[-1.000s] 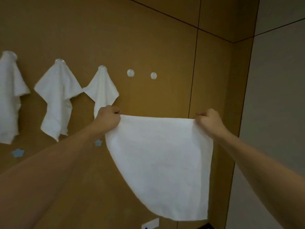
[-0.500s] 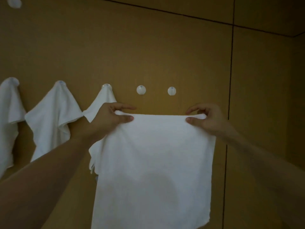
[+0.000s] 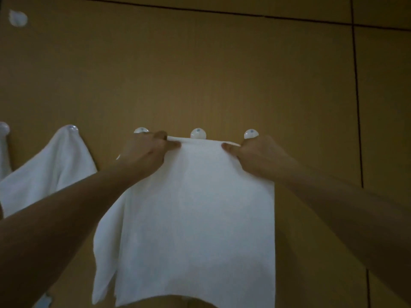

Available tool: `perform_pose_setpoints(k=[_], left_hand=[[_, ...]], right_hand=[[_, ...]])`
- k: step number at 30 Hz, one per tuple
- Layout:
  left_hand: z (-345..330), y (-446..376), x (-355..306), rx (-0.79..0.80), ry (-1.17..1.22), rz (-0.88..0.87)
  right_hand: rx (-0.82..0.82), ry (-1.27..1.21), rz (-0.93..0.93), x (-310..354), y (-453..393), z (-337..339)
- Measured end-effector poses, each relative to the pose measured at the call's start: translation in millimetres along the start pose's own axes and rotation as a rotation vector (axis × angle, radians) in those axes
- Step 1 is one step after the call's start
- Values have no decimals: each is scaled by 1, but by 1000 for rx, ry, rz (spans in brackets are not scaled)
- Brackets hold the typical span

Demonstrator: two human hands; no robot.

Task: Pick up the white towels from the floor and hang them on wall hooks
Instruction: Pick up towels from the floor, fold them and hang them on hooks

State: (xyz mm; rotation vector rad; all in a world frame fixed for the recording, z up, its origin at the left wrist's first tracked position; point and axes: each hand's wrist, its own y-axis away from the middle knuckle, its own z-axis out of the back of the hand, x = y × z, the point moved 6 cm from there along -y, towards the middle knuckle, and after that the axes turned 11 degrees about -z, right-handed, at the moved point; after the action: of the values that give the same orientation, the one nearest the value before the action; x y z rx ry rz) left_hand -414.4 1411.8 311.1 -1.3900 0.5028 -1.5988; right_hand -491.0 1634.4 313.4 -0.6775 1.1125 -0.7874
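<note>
**A:** So, nearest the camera you've got both forearms reaching up, and the white towel (image 3: 191, 218) hanging flat between them. Left hand (image 3: 148, 152) pinches the top left corner, thumb in front, fingers curled behind. Right hand (image 3: 255, 155) does the same on the top right. Both grips are closed on the cloth, and the top hem is pulled fairly taut from one to the other.

**B:** Which step is that, hanging?

**A:** I'd say so, yeah. The hem sits right up at the row of wall hooks, just under the middle hook (image 3: 198, 133), which pokes out above the edge, roughly midway between the 2 hands. Another free hook (image 3: 251, 134) is just above the right knuckles.

**B:** And next?

**A:** My guess: lift the hem a touch and drape it over that middle hook, then let go. Held that flat, it could slide off a round knob, so bunching it might help.

**B:** Anything further back?

**A:** A hung towel (image 3: 51, 165) on the left, on the brown wall (image 3: 222, 74). Another hook (image 3: 141, 130) peeks above the left hand.
</note>
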Motion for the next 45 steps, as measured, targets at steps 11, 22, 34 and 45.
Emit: perform_pose_setpoints(k=[11, 22, 34, 45], left_hand=[[-84, -54, 56, 20, 35, 201], [-127, -35, 8, -64, 649, 530], [-123, 9, -39, 26, 640, 396], [-117, 35, -38, 300, 724, 337]], right_hand=[[61, -245, -225, -5, -102, -65], [125, -689, -439, 43, -75, -118], [197, -1381, -728, 79, -26, -131], [574, -1497, -927, 100, -2, -92]])
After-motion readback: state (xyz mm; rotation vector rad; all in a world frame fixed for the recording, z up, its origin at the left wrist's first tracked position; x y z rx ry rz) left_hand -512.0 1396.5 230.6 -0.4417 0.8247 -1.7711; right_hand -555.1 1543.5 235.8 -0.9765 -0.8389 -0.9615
